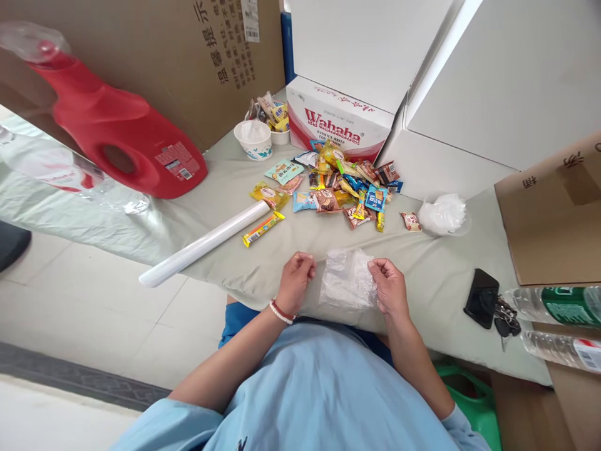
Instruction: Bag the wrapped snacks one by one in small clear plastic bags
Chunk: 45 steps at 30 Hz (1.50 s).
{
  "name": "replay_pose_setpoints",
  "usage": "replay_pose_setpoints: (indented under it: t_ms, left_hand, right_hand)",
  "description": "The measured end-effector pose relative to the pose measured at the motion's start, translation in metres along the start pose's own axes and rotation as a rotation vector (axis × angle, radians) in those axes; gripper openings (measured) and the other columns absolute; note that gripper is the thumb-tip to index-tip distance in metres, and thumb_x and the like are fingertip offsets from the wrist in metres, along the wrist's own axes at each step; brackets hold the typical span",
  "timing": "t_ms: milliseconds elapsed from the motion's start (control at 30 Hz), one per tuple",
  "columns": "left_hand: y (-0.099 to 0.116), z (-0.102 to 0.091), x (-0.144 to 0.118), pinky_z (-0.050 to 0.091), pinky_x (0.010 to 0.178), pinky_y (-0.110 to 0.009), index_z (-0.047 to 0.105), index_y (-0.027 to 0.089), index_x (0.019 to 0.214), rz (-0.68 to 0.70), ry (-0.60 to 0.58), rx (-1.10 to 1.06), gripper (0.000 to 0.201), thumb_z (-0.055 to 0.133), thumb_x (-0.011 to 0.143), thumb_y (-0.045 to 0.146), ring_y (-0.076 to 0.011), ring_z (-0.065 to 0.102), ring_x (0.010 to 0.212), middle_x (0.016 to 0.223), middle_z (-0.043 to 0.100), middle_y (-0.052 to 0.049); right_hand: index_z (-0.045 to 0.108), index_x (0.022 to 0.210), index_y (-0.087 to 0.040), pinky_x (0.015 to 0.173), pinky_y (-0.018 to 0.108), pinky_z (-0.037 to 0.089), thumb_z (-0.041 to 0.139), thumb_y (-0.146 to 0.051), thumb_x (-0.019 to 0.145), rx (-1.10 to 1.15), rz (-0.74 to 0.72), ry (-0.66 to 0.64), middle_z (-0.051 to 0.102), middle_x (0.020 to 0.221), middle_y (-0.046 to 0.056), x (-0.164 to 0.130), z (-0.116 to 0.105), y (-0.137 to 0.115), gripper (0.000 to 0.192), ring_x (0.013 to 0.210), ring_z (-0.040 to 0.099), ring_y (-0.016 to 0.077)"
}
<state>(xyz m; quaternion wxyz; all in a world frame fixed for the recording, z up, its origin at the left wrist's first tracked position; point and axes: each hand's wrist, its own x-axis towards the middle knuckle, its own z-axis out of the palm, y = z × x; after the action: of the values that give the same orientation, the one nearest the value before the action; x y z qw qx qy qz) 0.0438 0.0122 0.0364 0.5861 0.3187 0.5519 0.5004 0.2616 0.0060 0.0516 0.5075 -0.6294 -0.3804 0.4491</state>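
A clear, crinkled plastic bag [348, 282] lies flat near the front edge of the cloth-covered surface. My right hand [389, 285] pinches its upper right side between thumb and fingers. Just left of the bag is my left hand [297, 282], its fingers curled and pressed together; whether anything thin is between them cannot be made out. Beyond both hands sits a heap of small wrapped snacks [328, 199] in many colours. Closest to my left hand are a yellow snack stick [263, 228] and a white roll [206, 243], which slants toward the front edge.
Two paper cups stand at the back, the front one [256, 149] white and patterned, beside a Wahaha box [338, 122]. A red jug [126, 125] is at left. At right are bunched white plastic bags [444, 214], a black phone [482, 298], keys [507, 319] and bottles [570, 305].
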Motion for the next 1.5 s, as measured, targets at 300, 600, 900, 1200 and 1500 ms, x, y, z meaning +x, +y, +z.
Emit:
replay_pose_setpoints:
  t_ms: [300, 600, 900, 1200, 1500]
  left_hand:
    - [-0.005, 0.029, -0.032, 0.047, 0.085, -0.038, 0.072, 0.022, 0.107, 0.775, -0.475, 0.780, 0.024, 0.065, 0.094, 0.040, -0.0229, 0.063, 0.093, 0.101, 0.071, -0.010]
    - [-0.019, 0.023, -0.017, 0.043, 0.067, -0.027, 0.073, 0.020, 0.086, 0.374, -0.343, 0.489, 0.020, 0.060, 0.094, 0.033, -0.0138, 0.058, 0.068, 0.074, 0.067, -0.001]
    - [0.008, -0.020, -0.018, 0.051, 0.077, -0.026, 0.069, 0.020, 0.090, 0.129, -0.051, -0.064, 0.025, 0.077, 0.085, 0.043, -0.0134, 0.062, 0.082, 0.091, 0.070, -0.002]
    - [0.033, -0.055, -0.011, 0.052, 0.060, -0.020, 0.055, 0.016, 0.078, -0.222, 0.102, -0.775, 0.016, 0.068, 0.085, 0.010, -0.0071, 0.056, 0.064, 0.078, 0.058, 0.001]
    - [0.042, -0.043, -0.001, 0.029, 0.040, -0.012, 0.046, 0.021, 0.086, -0.171, 0.248, -0.531, 0.024, 0.070, 0.084, 0.022, -0.0023, 0.041, 0.048, 0.073, 0.048, 0.007]
  right_hand:
    - [0.065, 0.091, -0.021, 0.053, 0.024, 0.040, 0.072, -0.056, 0.082, -0.008, 0.025, -0.077, 0.057, 0.073, -0.003, -0.004, 0.011, 0.004, 0.037, 0.057, 0.046, 0.0112]
    - [0.066, 0.121, -0.021, 0.055, 0.024, 0.049, 0.075, -0.064, 0.078, 0.051, 0.175, -0.181, 0.069, 0.105, 0.008, -0.015, -0.017, 0.004, 0.061, 0.076, 0.060, 0.0159]
    - [0.074, 0.093, -0.019, 0.048, 0.024, 0.039, 0.079, -0.056, 0.076, -0.145, 0.075, -0.155, 0.064, 0.072, 0.001, -0.010, -0.039, 0.007, 0.041, 0.055, 0.046, 0.0110]
    - [0.073, 0.095, -0.021, 0.044, 0.022, 0.033, 0.076, -0.054, 0.084, -0.072, 0.078, -0.139, 0.055, 0.068, -0.003, -0.017, -0.058, -0.011, 0.035, 0.051, 0.043, 0.0088]
    - [0.067, 0.100, -0.021, 0.038, 0.018, 0.019, 0.084, -0.052, 0.074, 0.127, 0.301, -0.134, 0.051, 0.065, -0.006, -0.012, -0.072, -0.012, 0.043, 0.044, 0.025, 0.0044]
